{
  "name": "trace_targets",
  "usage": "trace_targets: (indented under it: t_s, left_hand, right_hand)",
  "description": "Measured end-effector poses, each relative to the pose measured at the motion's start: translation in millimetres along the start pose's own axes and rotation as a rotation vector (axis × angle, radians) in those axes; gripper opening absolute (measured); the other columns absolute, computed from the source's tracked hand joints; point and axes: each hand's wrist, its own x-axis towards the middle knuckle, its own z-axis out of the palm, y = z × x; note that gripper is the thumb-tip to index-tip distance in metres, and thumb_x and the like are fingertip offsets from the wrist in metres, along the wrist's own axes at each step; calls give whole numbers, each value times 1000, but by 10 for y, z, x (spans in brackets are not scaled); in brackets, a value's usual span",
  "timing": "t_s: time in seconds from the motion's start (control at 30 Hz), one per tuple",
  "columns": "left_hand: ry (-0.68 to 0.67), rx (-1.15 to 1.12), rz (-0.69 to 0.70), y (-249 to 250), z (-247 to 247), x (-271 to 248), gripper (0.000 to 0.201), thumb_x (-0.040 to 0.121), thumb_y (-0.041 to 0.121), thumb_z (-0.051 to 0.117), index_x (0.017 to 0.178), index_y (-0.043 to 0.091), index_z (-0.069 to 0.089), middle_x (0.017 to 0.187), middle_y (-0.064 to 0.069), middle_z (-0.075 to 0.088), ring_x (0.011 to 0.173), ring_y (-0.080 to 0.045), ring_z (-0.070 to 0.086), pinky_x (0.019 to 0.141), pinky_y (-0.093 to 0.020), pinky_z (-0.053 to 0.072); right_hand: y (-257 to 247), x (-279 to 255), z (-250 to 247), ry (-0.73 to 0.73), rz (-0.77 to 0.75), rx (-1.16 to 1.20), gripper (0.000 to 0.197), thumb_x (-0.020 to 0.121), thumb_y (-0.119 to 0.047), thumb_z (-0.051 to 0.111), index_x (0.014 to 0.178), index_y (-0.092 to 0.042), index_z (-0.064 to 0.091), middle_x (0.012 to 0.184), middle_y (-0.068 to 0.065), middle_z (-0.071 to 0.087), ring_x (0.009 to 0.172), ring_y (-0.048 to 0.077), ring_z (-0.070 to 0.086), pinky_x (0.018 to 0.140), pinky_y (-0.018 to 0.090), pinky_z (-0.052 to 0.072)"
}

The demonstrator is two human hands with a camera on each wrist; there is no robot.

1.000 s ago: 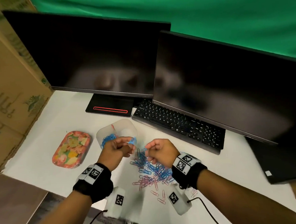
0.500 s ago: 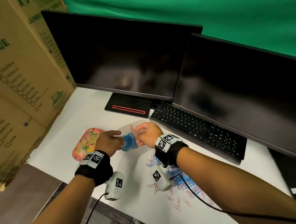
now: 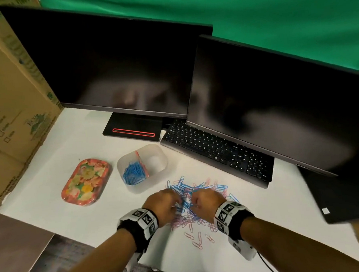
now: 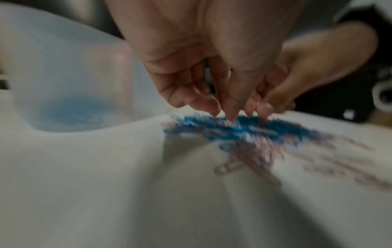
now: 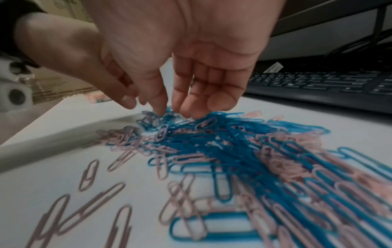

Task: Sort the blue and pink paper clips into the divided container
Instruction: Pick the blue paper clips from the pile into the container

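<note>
A translucent divided container point(image 3: 164, 157) stands on the white table, with blue clips point(image 3: 133, 174) heaped in its left compartment. In front of it, to the right, lies a mixed pile of blue and pink paper clips point(image 3: 198, 188). Both hands reach down into the pile's near side. My left hand point(image 3: 178, 203) touches the blue clips with thumb and fingertips point(image 4: 212, 107); this view is blurred. My right hand point(image 5: 172, 114) hangs with loosely curled fingers, its tips on the clips point(image 5: 233, 142), and nothing shows in its grip. The container point(image 4: 74, 75) sits just left of the hands.
A floral tray point(image 3: 85, 181) lies left of the container. A black keyboard point(image 3: 215, 152) and two dark monitors point(image 3: 111, 66) stand behind. Cardboard boxes point(image 3: 8, 100) wall the left side. Several loose pink clips point(image 3: 198, 238) lie near the table's front edge.
Half a second ago both hands were over the container's blue compartment. They have since pulled back and come down onto the pile.
</note>
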Motion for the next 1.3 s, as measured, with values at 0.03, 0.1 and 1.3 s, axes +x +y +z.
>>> trace_targets:
  t_s: [0.03,0.1,1.3]
  left_hand:
    - [-26,29,7,23,59,25,31,84,23,57,113,32,64,115,7,57,102,-18,60,82,-23,43]
    - [-39,73,7,42,146,76,38,85,24,56,122,33,56,121,6,52,105,-21,59,84,-27,45]
    - [186,-1438,-365,-68,29,13,19,91,-8,48,101,2,61,75,-13,66,64,-23,61,64,-33,53]
  right_hand:
    - [-23,-14,47,8,-18,-26,14,81,-37,59,94,-30,60,103,-3,64,96,24,62,83,28,50]
    - [-68,-56,98,33,-65,-72,29,84,-37,60,111,-25,59,113,2,62,104,26,60,88,33,51]
    - [-24,272,84,85,43,-169,21,92,-18,51,107,-11,65,110,11,65,98,30,65,80,34,53]
